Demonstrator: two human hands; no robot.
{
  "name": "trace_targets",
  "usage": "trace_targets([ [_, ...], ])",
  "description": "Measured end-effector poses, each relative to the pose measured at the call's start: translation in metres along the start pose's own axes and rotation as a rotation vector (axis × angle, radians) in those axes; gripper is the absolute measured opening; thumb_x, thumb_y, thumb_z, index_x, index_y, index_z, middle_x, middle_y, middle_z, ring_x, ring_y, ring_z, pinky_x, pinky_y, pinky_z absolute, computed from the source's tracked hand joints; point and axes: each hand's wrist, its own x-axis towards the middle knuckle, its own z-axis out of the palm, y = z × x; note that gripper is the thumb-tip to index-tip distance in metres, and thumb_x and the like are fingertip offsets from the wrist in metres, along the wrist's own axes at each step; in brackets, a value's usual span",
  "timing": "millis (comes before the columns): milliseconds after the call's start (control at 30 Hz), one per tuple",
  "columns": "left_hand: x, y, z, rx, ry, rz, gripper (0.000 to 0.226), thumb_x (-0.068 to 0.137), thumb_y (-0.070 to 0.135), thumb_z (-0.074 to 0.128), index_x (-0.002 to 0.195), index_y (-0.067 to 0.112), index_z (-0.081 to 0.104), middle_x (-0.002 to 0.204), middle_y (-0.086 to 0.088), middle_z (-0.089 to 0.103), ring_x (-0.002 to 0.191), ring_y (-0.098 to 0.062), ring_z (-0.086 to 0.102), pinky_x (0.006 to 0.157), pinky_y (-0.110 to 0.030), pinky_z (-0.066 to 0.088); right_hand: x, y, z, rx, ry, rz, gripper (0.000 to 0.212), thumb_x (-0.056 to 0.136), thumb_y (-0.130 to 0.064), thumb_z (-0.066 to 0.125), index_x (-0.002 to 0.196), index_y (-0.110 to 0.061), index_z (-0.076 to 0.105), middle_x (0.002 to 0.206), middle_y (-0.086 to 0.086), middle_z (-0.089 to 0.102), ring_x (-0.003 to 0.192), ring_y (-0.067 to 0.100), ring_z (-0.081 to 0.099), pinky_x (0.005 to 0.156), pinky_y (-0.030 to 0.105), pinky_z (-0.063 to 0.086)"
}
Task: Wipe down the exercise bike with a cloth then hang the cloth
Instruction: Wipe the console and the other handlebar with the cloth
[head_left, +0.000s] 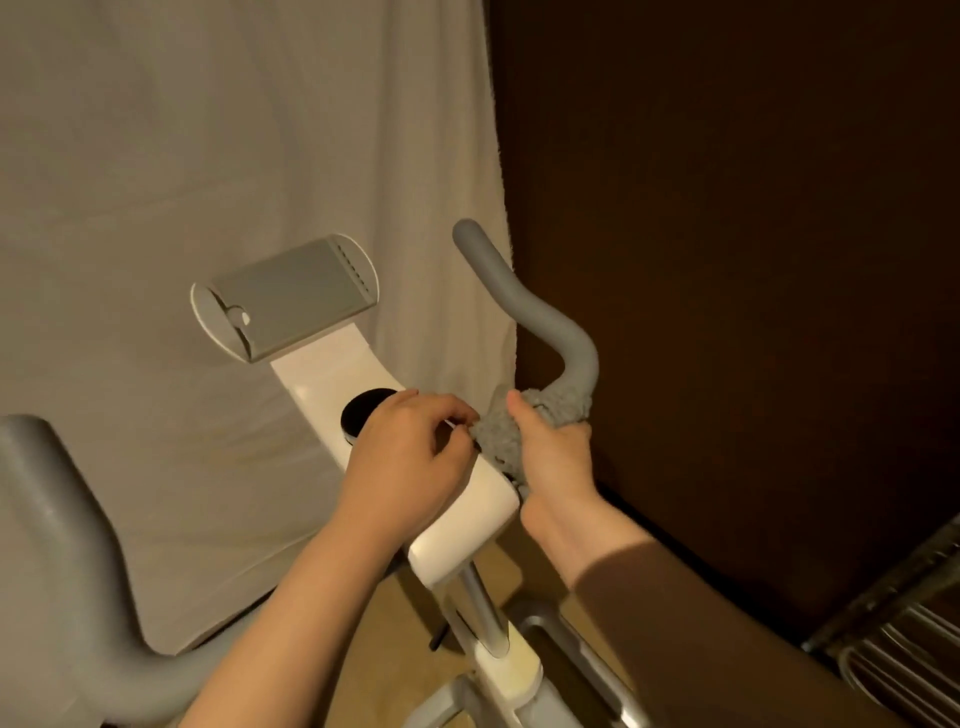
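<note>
Cloth: the cloth (501, 434) is grey with a nubbly, looped pile, bunched into a thick wad wrapped round the base of the right handlebar (540, 317), just beside the white console arm (332, 379).
Right hand: the right hand (553, 457) is clamped round the cloth and the bar inside it, thumb lying up along the wad.
Left hand: the left hand (410, 457) rests over the console arm with curled fingers, its fingertips pinching the cloth's near edge.
Exercise bike: the exercise bike (467, 525) has a glossy white arm carrying a round black dial (363, 410), partly covered by the left hand, and a grey tilted device holder (291, 296) at its far end.
Left handlebar: the left handlebar (57, 551) is matte grey and curves across the lower left.
Surroundings: a pale curtain (208, 156) hangs behind; a metal rack (904, 634) sits at lower right.
</note>
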Motion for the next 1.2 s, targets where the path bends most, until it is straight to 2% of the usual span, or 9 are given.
trace_targets([
  [133,-0.008,-0.001,-0.002,-0.060,0.030,0.018,0.020,0.088,0.014,0.060,0.098,0.024,0.073,0.084,0.024,0.057,0.079,0.006,0.046,0.099,-0.028,0.039,-0.007,0.009,-0.002,-0.277,0.075,-0.311,0.092,0.081,-0.038,0.074,0.149,-0.027,0.013,0.146,0.007,0.030,0.125,0.023,0.044,0.101,0.045,0.045],
  [233,-0.009,-0.006,-0.003,-0.022,-0.029,0.092,0.024,0.091,0.023,0.050,0.099,0.026,0.073,0.096,0.018,0.068,0.092,0.005,0.053,0.114,-0.025,0.025,0.001,0.000,-0.007,-0.572,0.138,-0.628,0.079,0.088,-0.039,0.066,0.150,-0.019,0.022,0.159,0.000,0.009,0.144,0.024,0.015,0.116,0.046,0.025],
  [333,-0.008,-0.012,-0.002,-0.039,-0.059,0.104,0.025,0.091,0.023,0.049,0.099,0.027,0.072,0.099,0.016,0.069,0.097,0.001,0.057,0.116,-0.024,0.020,0.010,-0.005,-0.012,-0.971,0.126,-0.820,0.058,0.093,-0.044,0.056,0.143,-0.016,0.042,0.158,-0.002,0.025,0.148,0.015,-0.003,0.118,0.036,-0.010],
  [467,-0.008,-0.013,0.001,-0.064,-0.051,0.107,0.023,0.090,0.023,0.049,0.092,0.030,0.070,0.092,0.019,0.068,0.090,0.002,0.057,0.116,-0.028,0.024,0.006,-0.012,-0.022,-1.247,-0.092,-1.043,0.042,0.091,-0.052,0.052,0.122,-0.024,0.061,0.131,-0.008,0.057,0.139,0.006,0.028,0.116,0.025,-0.011],
  [567,-0.006,-0.015,0.004,-0.056,-0.041,0.094,0.023,0.089,0.026,0.046,0.086,0.030,0.069,0.087,0.020,0.066,0.087,0.001,0.056,0.116,-0.026,0.023,0.016,-0.030,-0.033,-1.354,-0.336,-1.059,0.045,0.091,-0.060,0.043,0.116,-0.028,0.062,0.115,-0.014,0.060,0.121,0.002,0.045,0.120,0.027,-0.002],
  [800,-0.009,-0.013,0.005,0.085,0.072,0.058,0.022,0.085,0.024,0.048,0.084,0.024,0.070,0.089,0.011,0.067,0.090,-0.007,0.056,0.111,-0.035,0.029,0.010,-0.024,-0.022,-1.338,-0.370,-1.061,0.042,0.090,-0.057,0.043,0.105,-0.025,0.066,0.100,-0.014,0.063,0.107,0.001,0.049,0.120,0.028,-0.002],
  [933,-0.007,-0.010,0.001,0.143,0.064,-0.004,0.022,0.091,0.023,0.052,0.100,0.024,0.072,0.124,0.008,0.063,0.129,-0.011,0.045,0.119,-0.031,-0.003,0.025,-0.049,-0.024,-1.453,-0.465,-0.989,0.062,0.085,-0.072,0.027,0.109,-0.030,0.066,0.106,-0.013,0.063,0.114,0.001,0.049,0.118,0.029,-0.011],
  [1000,-0.011,-0.011,0.000,0.137,0.042,-0.022,0.028,0.095,0.027,0.046,0.109,0.025,0.070,0.133,0.008,0.058,0.135,-0.010,0.038,0.117,-0.027,-0.007,0.018,-0.041,-0.018,-1.402,-0.374,-1.000,0.051,0.087,-0.065,0.035,0.101,-0.028,0.067,0.099,-0.013,0.062,0.107,0.003,0.052,0.120,0.032,-0.006],
  [1200,-0.033,-0.023,-0.017,0.098,-0.078,0.001,0.051,0.093,0.046,0.025,0.131,0.033,0.057,0.145,0.015,0.044,0.143,-0.005,0.024,0.119,-0.027,0.002,-0.001,-0.036,-0.011,-1.291,-0.590,-0.803,0.044,0.086,-0.073,0.030,0.093,-0.039,0.057,0.101,-0.015,0.065,0.109,0.007,0.057,0.117,0.033,0.020],
])
